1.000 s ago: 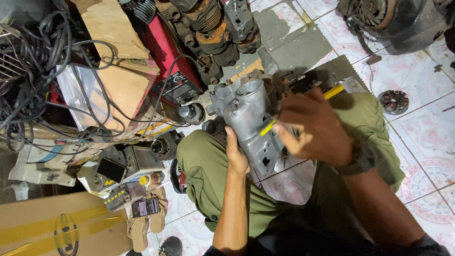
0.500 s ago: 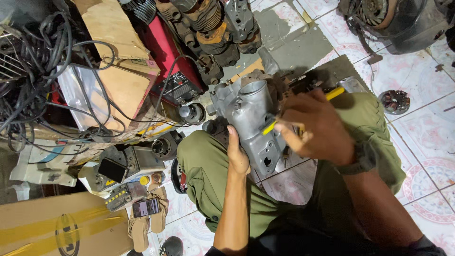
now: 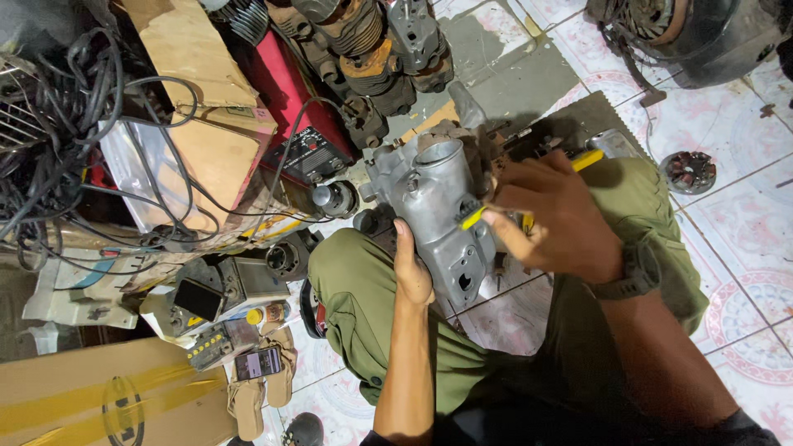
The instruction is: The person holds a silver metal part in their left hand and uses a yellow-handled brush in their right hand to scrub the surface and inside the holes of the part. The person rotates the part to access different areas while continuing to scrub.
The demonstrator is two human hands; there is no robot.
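A grey cast-metal engine casing (image 3: 438, 211) rests between my knees, its round opening facing up. My left hand (image 3: 410, 268) grips its lower left edge and steadies it. My right hand (image 3: 557, 219) holds a yellow-handled tool (image 3: 475, 216), likely a brush or screwdriver, against the casing's right side; the tool's other yellow end (image 3: 588, 158) sticks out past my knuckles. A dark watch (image 3: 632, 272) sits on my right wrist. I am squatting in olive-green trousers (image 3: 355, 306) over a tiled floor.
A red machine (image 3: 293, 107) and engine cylinders (image 3: 363, 49) lie beyond the casing. Tangled black cables (image 3: 58, 107), cardboard (image 3: 206, 107) and a phone on sandals (image 3: 258, 363) fill the left. A round stator (image 3: 689, 171) lies on the tiles at right.
My right hand has shifted slightly down and left along the casing with the yellow tool. The left hand keeps its grip in the same place.
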